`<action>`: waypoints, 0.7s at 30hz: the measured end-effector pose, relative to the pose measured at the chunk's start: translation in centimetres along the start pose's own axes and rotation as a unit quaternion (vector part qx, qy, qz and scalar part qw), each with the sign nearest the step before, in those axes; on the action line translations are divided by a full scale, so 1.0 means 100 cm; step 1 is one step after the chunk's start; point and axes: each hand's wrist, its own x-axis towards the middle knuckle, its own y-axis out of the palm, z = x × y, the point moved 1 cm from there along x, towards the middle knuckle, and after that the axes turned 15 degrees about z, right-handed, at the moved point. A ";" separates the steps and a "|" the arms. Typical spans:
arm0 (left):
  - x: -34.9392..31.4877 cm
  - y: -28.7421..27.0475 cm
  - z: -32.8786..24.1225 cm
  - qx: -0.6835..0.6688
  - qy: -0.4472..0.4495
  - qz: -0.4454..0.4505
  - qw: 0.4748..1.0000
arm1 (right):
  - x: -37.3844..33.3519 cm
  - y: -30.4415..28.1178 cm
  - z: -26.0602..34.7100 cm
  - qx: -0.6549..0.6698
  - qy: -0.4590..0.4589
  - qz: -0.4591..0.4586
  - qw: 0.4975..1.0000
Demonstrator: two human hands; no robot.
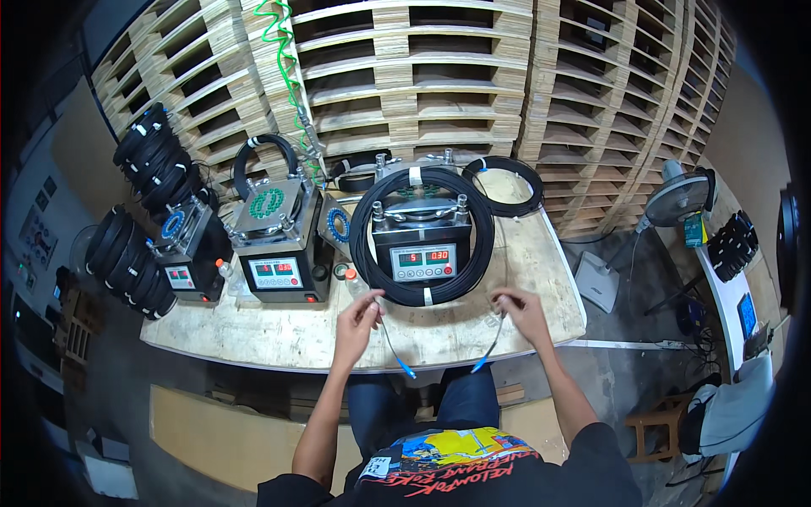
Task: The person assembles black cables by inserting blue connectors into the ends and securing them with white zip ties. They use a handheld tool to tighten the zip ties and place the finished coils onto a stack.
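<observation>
My left hand [358, 328] pinches a thin black cable whose end, with a blue connector [408, 370], hangs down toward the front edge of the table. In the fingers of my right hand [524, 317] is another cable end, its blue connector [480, 365] pointing down and inward. The two connectors hang apart from each other. Between and beyond my hands, a large coil of black cable [483, 253], tied with white bands, leans upright against a polishing machine [427, 232] with a lit red and green display.
Two more machines [279, 275] [187, 253] stand left on the wooden table [228, 334], with small bottles [352, 280] nearby. Black cable coils [127, 262] pile up at far left; another coil [528, 203] lies back right. Wooden pallets [414, 76] rise behind. A fan [680, 198] stands right.
</observation>
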 end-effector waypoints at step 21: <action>-0.015 0.007 -0.101 0.493 0.247 0.082 0.830 | 0.020 0.047 0.132 -0.321 -0.116 0.498 0.797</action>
